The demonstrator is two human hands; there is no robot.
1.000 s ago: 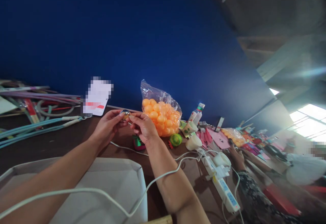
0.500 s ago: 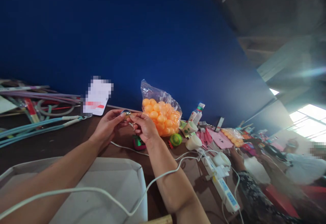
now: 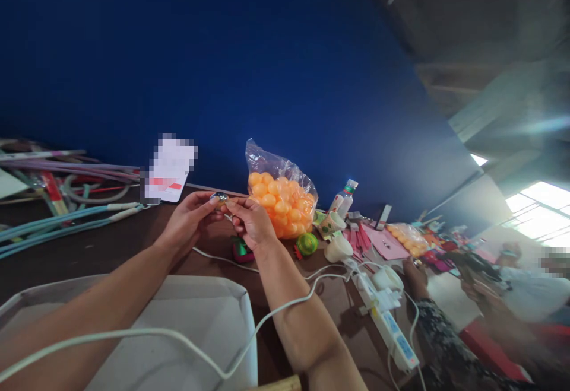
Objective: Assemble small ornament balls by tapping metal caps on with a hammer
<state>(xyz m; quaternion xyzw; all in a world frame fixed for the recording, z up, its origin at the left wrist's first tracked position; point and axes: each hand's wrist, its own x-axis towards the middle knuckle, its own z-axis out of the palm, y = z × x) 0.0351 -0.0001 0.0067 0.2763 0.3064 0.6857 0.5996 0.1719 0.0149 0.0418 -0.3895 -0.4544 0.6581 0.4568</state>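
Observation:
My left hand [image 3: 187,220] and my right hand [image 3: 252,222] meet above a dark wooden table [image 3: 111,242]. Both pinch a small shiny round object [image 3: 219,197] between thumb and fingertips. What the object is I cannot make out. Just behind my right hand stands a clear plastic bag of orange balls [image 3: 280,192]. A small red and green item [image 3: 243,250] lies on the table under my right wrist.
An open white box [image 3: 187,320] sits near me with a white cable [image 3: 267,317] across it. A white power strip [image 3: 392,326] lies at the right. Long coloured rods [image 3: 66,213] lie at the left. Cups, a bottle [image 3: 344,198] and papers crowd the far right, where another person's arm [image 3: 427,302] rests.
My hands stay almost still on the small object. At the far right, other people's hands and a white sheet have shifted.

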